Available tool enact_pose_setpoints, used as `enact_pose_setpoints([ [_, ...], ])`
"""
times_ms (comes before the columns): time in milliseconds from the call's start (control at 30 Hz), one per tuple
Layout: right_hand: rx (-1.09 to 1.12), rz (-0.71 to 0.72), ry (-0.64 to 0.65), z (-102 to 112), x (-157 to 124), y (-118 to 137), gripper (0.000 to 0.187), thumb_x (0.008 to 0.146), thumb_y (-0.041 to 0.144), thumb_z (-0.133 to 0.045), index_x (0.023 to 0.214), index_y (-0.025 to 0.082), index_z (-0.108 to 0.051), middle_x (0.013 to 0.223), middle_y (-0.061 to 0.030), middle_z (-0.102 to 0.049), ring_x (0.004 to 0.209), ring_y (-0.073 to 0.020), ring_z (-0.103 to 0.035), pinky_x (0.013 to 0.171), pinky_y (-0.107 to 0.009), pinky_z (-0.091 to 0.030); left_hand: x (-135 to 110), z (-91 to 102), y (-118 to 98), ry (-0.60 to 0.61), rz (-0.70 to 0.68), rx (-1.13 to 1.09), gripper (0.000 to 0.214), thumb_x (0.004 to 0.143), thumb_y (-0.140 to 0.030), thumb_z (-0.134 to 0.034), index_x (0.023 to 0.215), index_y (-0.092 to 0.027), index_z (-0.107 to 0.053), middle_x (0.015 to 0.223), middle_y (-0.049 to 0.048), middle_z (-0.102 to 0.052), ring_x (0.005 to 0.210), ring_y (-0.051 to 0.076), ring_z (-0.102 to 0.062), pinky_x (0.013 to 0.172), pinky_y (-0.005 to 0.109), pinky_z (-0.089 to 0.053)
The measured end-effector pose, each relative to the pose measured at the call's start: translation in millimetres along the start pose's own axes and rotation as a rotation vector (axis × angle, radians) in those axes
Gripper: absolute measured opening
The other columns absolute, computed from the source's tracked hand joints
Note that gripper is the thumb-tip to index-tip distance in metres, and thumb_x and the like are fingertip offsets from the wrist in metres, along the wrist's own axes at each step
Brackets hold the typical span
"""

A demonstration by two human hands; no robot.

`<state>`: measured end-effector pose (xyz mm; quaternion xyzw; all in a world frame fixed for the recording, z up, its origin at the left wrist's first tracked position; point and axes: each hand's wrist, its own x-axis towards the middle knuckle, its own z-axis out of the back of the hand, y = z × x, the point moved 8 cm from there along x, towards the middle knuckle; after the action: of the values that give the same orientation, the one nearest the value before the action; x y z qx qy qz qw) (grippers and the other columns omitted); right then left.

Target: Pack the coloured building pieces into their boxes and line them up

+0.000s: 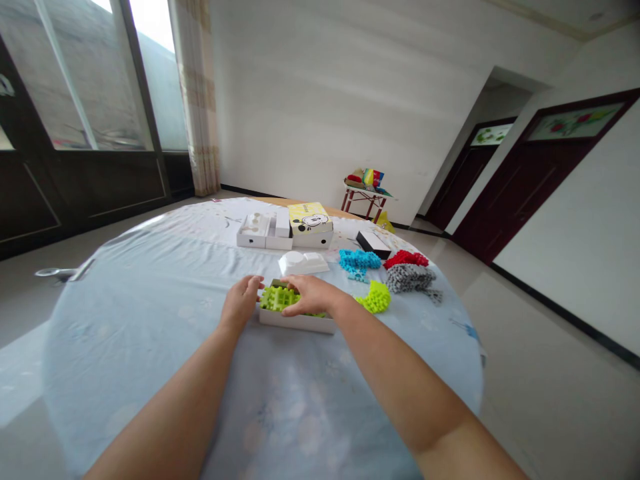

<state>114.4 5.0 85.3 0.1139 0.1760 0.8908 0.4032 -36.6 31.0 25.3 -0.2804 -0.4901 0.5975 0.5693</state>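
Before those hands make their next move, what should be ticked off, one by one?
1. Is the white box lying flat on the table? Ok.
2. Is the left hand at the box's left end? Ok, it touches the box; whether it grips it, cannot tell.
3. Is the right hand resting flat on the green lattice pieces in the box? Ok.
4. Do the pieces sit fully below the rim? Cannot tell, the hand covers them.
5. Is the loose green piece apart from the box, to its right? Ok.
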Motion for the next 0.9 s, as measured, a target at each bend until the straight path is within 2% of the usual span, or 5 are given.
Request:
enact_pose_setpoints([
  [167,-0.013,0.017,-0.046,5.2,-2.7,-0.4,0.062,0.063,0.035,-0.069,0.122,0.020,-0.053,0.111,-0.0062,-0.063,0.098,-0.0216,-0.058,0.084,-0.029,-0.044,-4.7,-5.0,-9.7,0.055,-0.054,0.105,0.046,0.073,-0.048,-0.044,0.098,-0.014,-0.063,0.089,0.0072,-0.068,0.074,0.019,-0.061,0.068,0.028,-0.047],
  [333,-0.042,-0.069,-0.086,24.0,-15.5,-16.3,0.061,0.064,0.032,-0.067,0.121,0.018,-0.054,0.113,-0.0079,-0.062,0.099,-0.0216,-0.058,0.086,-0.029,-0.043,-8.3,-12.8,-12.1,0.138,-0.039,0.106,0.054,0.072,-0.052,-0.046,0.106,-0.013,-0.060,0.098,0.0094,-0.066,0.071,0.018,-0.061,0.065,0.028,-0.048],
  [467,-0.057,-0.137,-0.061,28.9,-23.3,-26.8,0.063,0.063,0.034,-0.068,0.123,0.018,-0.053,0.113,-0.0081,-0.062,0.099,-0.0220,-0.059,0.084,-0.029,-0.044,-7.9,-11.4,-13.0,0.126,-0.028,0.124,0.054,0.072,-0.052,-0.045,0.106,-0.013,-0.060,0.097,0.0092,-0.067,0.074,0.019,-0.061,0.065,0.028,-0.048],
  [633,-0.010,-0.155,0.046,19.9,-28.7,-29.3,0.064,0.062,0.040,-0.070,0.122,0.022,-0.054,0.106,-0.0046,-0.066,0.094,-0.0215,-0.061,0.079,-0.028,-0.046,-6.6,-7.9,-13.5,0.098,-0.033,0.144,0.052,0.073,-0.052,-0.043,0.103,-0.014,-0.062,0.089,0.0076,-0.068,0.076,0.020,-0.061,0.067,0.029,-0.047],
  [900,-0.004,-0.085,-0.121,21.6,-29.0,-21.8,0.051,0.069,0.037,-0.067,0.116,0.021,-0.059,0.112,-0.0067,-0.063,0.103,-0.0232,-0.057,0.089,-0.034,-0.042,-6.6,-8.4,-14.4,0.106,-0.042,0.145,0.051,0.073,-0.054,-0.044,0.100,-0.015,-0.063,0.086,0.0058,-0.068,0.073,0.019,-0.061,0.066,0.028,-0.047],
])
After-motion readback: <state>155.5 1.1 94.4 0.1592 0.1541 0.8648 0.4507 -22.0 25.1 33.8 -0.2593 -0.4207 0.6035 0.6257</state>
